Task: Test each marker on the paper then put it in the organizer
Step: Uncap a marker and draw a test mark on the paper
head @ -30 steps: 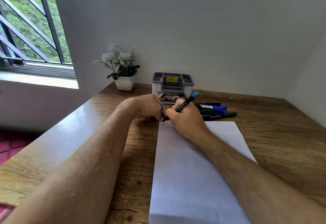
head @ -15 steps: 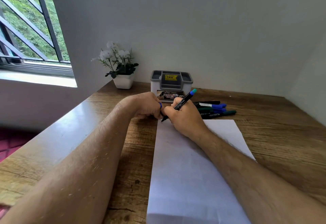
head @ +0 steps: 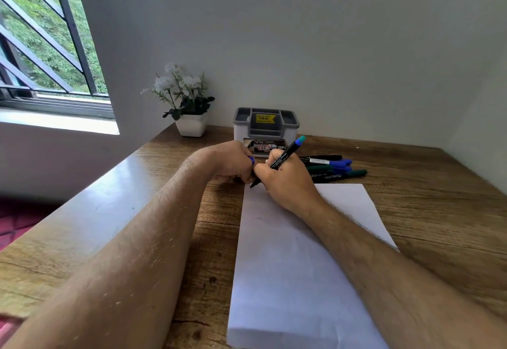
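A black-barrelled marker point(head: 282, 158) with a blue-green end is pinched in the curled fingers of the right hand point(head: 285, 181), tilted, its tip set at the far left corner of the white paper point(head: 296, 266). A blue cap point(head: 251, 160) is enclosed in the curled fingers of the left hand point(head: 233, 163), which rests on the wooden desk point(head: 439, 211) just left of the paper and touches the right hand. The grey and white organizer point(head: 265, 125), bearing a yellow price sticker, stands at the far side against the wall, beyond both hands. A loose group of markers point(head: 333, 167), blue and green capped, lies on the desk just right of the right hand, beyond the far edge of the paper. A white pot of white flowers point(head: 189, 107) is placed left of the organizer, near the window
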`<state>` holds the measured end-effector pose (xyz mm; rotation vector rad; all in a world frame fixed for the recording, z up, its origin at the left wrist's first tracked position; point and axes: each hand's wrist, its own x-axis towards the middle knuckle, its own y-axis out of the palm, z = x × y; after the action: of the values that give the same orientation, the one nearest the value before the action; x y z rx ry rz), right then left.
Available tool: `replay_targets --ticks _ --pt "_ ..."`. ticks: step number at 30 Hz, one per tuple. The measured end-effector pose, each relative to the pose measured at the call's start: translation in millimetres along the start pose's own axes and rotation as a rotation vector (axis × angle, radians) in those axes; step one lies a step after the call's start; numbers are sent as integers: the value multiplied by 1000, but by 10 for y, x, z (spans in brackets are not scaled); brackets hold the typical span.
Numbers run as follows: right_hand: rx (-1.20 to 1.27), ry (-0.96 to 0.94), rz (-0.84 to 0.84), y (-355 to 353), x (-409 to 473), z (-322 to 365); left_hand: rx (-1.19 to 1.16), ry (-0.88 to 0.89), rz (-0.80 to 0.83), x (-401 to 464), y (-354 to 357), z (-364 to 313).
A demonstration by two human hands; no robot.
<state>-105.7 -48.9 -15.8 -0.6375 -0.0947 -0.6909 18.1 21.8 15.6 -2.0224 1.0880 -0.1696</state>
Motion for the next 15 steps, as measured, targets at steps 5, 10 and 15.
replay_targets --ticks 5,10,15 --pt "12 8 -7 2 3 -9 4 6 19 4 -2 2" --pt "16 29 -27 30 12 -25 -36 0 7 14 -15 43" --pt "-10 9 -36 8 6 -4 -77 -17 22 12 -29 70"
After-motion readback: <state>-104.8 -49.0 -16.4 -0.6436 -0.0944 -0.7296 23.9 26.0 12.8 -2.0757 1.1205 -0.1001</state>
